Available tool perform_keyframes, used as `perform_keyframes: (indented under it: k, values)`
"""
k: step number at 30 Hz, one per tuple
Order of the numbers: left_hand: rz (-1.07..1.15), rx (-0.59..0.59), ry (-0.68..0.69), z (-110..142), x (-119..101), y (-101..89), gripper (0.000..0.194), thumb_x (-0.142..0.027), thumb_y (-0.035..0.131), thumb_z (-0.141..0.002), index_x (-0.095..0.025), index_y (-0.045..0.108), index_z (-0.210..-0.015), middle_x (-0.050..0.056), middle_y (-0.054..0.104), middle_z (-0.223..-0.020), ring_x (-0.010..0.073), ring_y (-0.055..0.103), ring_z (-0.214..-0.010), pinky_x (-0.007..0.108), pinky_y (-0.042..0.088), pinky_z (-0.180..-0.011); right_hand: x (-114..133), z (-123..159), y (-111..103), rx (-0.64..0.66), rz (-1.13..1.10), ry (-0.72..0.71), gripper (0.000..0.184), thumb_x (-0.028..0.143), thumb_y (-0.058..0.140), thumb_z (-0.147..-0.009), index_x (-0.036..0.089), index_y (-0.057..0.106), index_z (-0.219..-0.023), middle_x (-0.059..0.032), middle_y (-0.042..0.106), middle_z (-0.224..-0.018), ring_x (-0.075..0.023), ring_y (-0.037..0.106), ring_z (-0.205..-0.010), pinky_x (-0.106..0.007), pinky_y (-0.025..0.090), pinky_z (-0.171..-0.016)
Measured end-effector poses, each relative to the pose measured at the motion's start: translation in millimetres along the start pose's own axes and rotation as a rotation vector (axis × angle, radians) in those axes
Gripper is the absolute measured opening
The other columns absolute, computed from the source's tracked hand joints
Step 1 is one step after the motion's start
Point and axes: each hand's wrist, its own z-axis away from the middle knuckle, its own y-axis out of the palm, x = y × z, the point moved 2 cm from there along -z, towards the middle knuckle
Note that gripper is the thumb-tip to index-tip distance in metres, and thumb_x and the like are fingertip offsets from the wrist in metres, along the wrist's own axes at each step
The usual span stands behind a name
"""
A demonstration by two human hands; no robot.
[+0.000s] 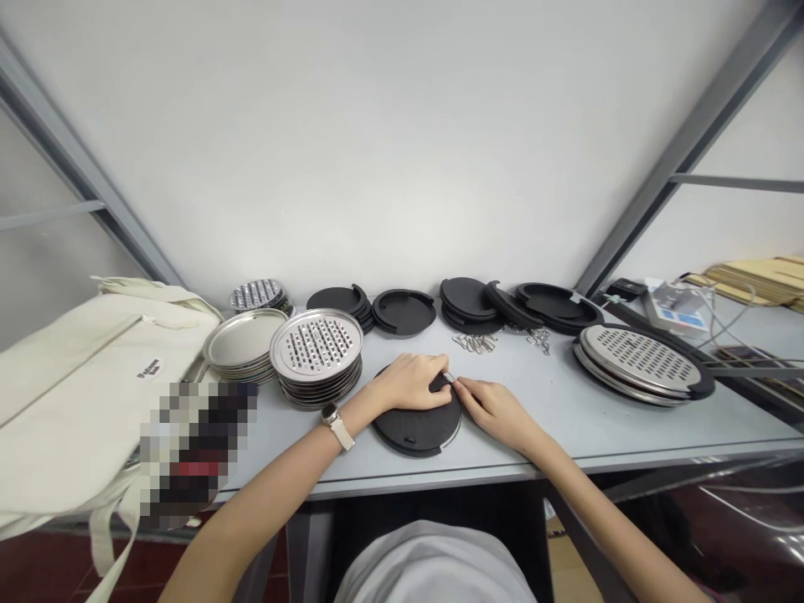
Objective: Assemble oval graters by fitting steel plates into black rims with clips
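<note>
A round black plastic disc (402, 425) lies on the table in front of me, with a small raised nub near its front edge. My left hand (411, 382) presses on its upper part, the fingers curled over and gripping its far right side. At that edge is a small shiny metal clip (448, 378), pinched by the fingertips of my right hand (496, 409). Part of the clip and the disc's far edge are hidden under my fingers. Beyond my hands lie loose wire clips (476, 342) in a small heap and another heap of clips (538, 339).
Left of the disc stand stacked round metal graters (317, 345) and plain metal plates (246, 339). Black round holders (404, 312) line the wall. More graters in black holders (641, 356) lie at the right. A cream bag (75, 394) covers the left end.
</note>
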Motion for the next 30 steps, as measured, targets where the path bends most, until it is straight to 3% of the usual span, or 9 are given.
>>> perform_keyframes:
  k: [30]
  values:
    - [0.070, -0.002, 0.061, 0.2, 3.6, 0.4, 0.020, -0.035, 0.055, -0.082, -0.020, 0.049, -0.093, -0.002, 0.060, -0.072, 0.0131, 0.052, -0.058, 0.025, 0.029, -0.052, 2.3, 1.8, -0.3, -0.005, 0.007, -0.025, 0.034, 0.031, 0.026, -0.100, 0.022, 0.046, -0.073, -0.0025, 0.060, -0.066, -0.0181, 0.057, -0.061, -0.027, 0.035, -0.060]
